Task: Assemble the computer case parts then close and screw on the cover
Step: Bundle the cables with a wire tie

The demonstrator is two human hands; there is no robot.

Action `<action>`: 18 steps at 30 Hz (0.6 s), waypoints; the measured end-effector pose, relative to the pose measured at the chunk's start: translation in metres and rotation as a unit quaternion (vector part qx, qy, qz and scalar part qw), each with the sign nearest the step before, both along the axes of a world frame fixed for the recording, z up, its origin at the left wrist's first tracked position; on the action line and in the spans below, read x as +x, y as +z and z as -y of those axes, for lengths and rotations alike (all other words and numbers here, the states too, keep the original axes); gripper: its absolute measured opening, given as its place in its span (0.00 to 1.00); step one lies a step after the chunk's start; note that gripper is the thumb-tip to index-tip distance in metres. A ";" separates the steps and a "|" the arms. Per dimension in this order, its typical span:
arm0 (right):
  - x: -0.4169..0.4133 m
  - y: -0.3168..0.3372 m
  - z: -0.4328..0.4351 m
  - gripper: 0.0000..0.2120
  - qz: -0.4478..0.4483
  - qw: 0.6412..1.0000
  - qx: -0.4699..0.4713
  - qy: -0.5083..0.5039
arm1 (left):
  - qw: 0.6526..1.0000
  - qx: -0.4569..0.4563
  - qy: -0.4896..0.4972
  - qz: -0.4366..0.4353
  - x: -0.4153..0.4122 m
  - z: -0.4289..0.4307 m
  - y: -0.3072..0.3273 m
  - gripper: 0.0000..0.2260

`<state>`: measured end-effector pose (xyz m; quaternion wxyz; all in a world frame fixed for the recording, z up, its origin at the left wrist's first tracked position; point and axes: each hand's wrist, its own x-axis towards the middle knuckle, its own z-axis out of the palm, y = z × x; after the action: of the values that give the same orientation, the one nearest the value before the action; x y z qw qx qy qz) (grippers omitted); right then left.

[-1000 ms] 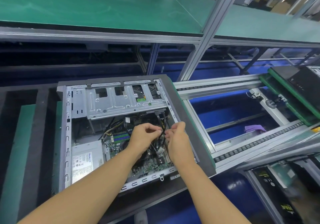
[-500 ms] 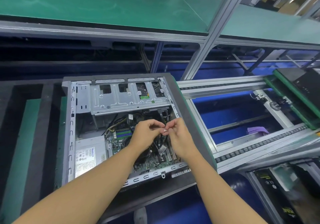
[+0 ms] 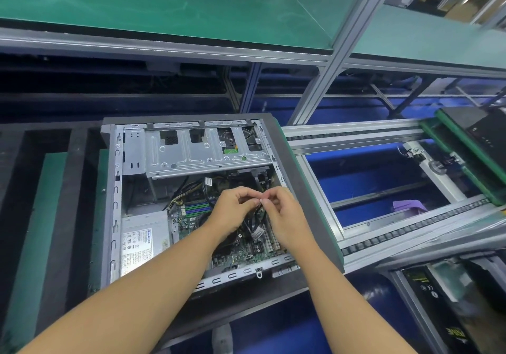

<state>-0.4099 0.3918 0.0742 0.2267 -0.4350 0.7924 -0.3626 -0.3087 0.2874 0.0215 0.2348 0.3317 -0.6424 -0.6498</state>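
An open computer case (image 3: 113, 189) lies on its side on a dark pallet, with no cover on it. Inside are a metal drive cage (image 3: 191, 154), a power supply (image 3: 142, 241) at the lower left and the motherboard (image 3: 241, 249). My left hand (image 3: 232, 211) and my right hand (image 3: 282, 214) meet above the motherboard. Their fingertips pinch a small white piece on a bundle of black cables (image 3: 256, 216) that runs down between them. Both forearms hide part of the board.
A dark pallet (image 3: 290, 167) with a green edge carries the case on a conveyor frame (image 3: 356, 132). A purple cloth (image 3: 409, 206) lies below the rails. Another black case (image 3: 482, 134) stands at the right. Green workbench tops (image 3: 164, 3) run behind.
Both hands have risen slightly and drawn together, fingertips now meeting on the white piece of the cable bundle. The camera view has shifted a little.
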 end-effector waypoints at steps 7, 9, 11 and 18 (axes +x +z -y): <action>0.003 -0.003 0.004 0.06 -0.038 0.998 0.015 -0.042 | 0.999 0.027 -0.008 -0.021 0.000 0.000 0.001 0.11; 0.003 -0.001 0.004 0.07 -0.036 0.998 0.014 -0.046 | 0.998 0.048 -0.005 -0.027 0.000 0.000 0.001 0.10; 0.004 0.000 0.004 0.08 -0.037 0.998 0.010 -0.045 | 0.999 0.047 -0.006 -0.027 0.000 0.001 0.001 0.09; 0.004 -0.002 0.005 0.09 -0.056 0.998 0.020 -0.024 | 0.999 0.032 -0.018 -0.020 0.000 0.000 0.001 0.09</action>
<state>-0.4058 0.3870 0.0725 0.1818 -0.4309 0.8211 -0.3272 -0.3083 0.2877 0.0221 0.2249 0.3144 -0.6221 -0.6808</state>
